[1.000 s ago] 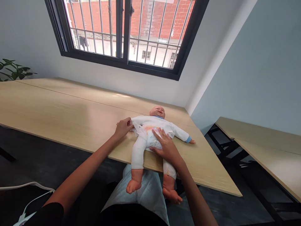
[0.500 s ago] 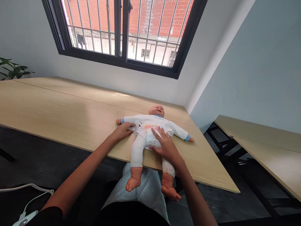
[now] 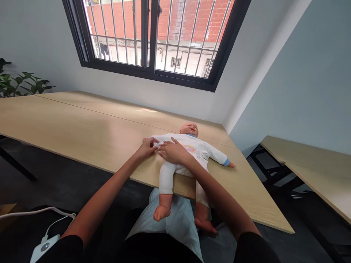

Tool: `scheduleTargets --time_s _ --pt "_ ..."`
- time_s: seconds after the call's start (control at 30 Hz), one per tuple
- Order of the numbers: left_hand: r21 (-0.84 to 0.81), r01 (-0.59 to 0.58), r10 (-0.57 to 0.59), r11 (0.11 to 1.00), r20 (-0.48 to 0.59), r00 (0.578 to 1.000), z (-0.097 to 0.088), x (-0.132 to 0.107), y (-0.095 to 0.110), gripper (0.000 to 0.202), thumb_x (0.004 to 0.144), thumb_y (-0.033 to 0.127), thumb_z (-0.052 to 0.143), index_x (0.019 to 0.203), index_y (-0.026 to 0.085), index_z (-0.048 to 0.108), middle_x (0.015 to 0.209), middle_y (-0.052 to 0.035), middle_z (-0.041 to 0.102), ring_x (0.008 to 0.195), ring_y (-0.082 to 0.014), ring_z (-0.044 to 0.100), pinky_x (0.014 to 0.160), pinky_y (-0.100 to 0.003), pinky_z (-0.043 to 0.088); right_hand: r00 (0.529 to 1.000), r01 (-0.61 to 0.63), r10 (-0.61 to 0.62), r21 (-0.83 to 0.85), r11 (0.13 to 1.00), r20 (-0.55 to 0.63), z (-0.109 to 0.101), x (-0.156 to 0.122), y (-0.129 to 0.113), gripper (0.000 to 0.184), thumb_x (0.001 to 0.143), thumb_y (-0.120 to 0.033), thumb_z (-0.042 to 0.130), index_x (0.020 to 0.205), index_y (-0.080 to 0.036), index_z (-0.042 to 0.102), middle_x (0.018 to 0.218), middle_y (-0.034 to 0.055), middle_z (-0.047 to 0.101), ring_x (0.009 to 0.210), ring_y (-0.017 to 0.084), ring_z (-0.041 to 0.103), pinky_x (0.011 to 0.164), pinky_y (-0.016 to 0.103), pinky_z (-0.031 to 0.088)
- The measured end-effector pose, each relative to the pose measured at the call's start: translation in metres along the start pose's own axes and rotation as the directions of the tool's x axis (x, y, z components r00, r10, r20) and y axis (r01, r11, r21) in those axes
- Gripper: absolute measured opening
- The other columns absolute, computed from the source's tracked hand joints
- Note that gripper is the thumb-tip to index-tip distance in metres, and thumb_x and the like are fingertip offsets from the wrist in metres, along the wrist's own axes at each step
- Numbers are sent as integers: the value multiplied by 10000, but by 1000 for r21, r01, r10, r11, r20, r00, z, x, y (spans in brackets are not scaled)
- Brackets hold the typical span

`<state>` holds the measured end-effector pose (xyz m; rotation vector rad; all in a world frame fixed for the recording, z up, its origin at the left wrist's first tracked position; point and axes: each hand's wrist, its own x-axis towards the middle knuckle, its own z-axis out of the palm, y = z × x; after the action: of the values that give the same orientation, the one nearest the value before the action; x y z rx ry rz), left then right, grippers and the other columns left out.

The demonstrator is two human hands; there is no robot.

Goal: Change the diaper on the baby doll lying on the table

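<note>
A baby doll [image 3: 212, 150] in a white top with blue cuffs and collar lies on its back, its lower legs hanging over the table's front edge. A white diaper [image 3: 183, 170] is around its hips, partly hidden by my right arm. At the doll's hip, on the left of the view, my left hand [image 3: 148, 148] has its fingers curled in a pinch at the diaper's side; the pinched part is mostly hidden. My right hand [image 3: 174, 150] lies across the doll's belly, fingers stretched toward my left hand, touching the clothing there.
The wooden table [image 3: 82, 120] runs along the wall below a barred window [image 3: 153, 69]. Another table [image 3: 309, 157] stands at the right. A plant [image 3: 27, 84] is at the far left. A white device [image 3: 45, 248] with a cable hangs low on the left.
My right hand has moved left from the diaper's front to the doll's side, close to my left hand. My left hand stays at that side. The view has shifted slightly.
</note>
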<state>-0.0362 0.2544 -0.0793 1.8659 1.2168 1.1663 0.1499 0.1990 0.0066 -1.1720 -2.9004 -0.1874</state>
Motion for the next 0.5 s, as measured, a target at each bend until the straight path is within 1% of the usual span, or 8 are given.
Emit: scheduleTargets --time_s 0.03,0.1,0.17,0.2,0.27,0.33,0.43,0.5 --pt "-63 21 -20 998 1 1000 -1 -1 1 290 691 286 679 945 164 612 606 65 508 589 -126 509 626 -251 406 997 -26 29 -49 998 72 1 12 3 345 1033 -251 389 1150 -174 704 1295 80 646 1277 245 531 1206 531 182" --pt "-200 56 -54 978 16 998 -1 -3 5 355 680 334 692 968 166 571 645 51 553 584 -125 539 595 -242 420 985 -88 103 -112 990 136 6 29 13 319 995 -196 432 1026 -110 738 1136 136 709 1144 274 609 1177 532 230" --pt "-321 80 -71 944 39 997 1 -5 11 402 665 362 702 979 167 544 689 30 596 608 -127 577 618 -253 464 979 -139 156 -130 982 131 13 35 23 278 951 -156 483 951 -79 750 1054 177 719 1103 299 615 1135 515 294" --pt "-373 88 -74 924 50 996 3 -6 16 420 658 366 707 986 166 537 709 22 613 622 -127 592 642 -264 487 977 -158 174 -136 978 121 16 36 27 264 935 -143 496 953 -74 750 1063 189 712 1126 307 597 1117 499 319" --pt "-463 93 -71 881 64 995 8 -6 25 442 657 365 711 1006 165 528 758 9 639 646 -121 614 697 -285 519 976 -188 201 -140 972 86 20 34 32 256 920 -133 503 979 -70 744 1114 205 689 1172 312 556 1093 463 348" --pt "-531 84 -60 844 63 996 14 -5 36 439 663 361 709 1009 172 516 798 6 651 665 -111 624 735 -292 532 973 -222 229 -134 966 38 20 31 35 257 913 -132 503 1021 -64 726 1153 215 664 1174 307 542 1070 431 373" --pt "-577 62 -29 814 65 997 20 1 51 423 661 340 721 992 180 511 810 15 649 689 -105 627 747 -280 531 952 -304 298 -112 946 -68 10 19 42 312 936 -134 456 1170 -53 646 1234 219 611 1193 303 520 1057 428 384" --pt "-575 50 -3 817 82 997 21 4 61 426 647 308 744 989 179 525 790 23 637 701 -112 629 725 -264 522 922 -365 350 -70 928 -167 0 3 50 343 975 -149 391 1246 -91 594 1302 192 576 1259 300 478 1102 475 334"
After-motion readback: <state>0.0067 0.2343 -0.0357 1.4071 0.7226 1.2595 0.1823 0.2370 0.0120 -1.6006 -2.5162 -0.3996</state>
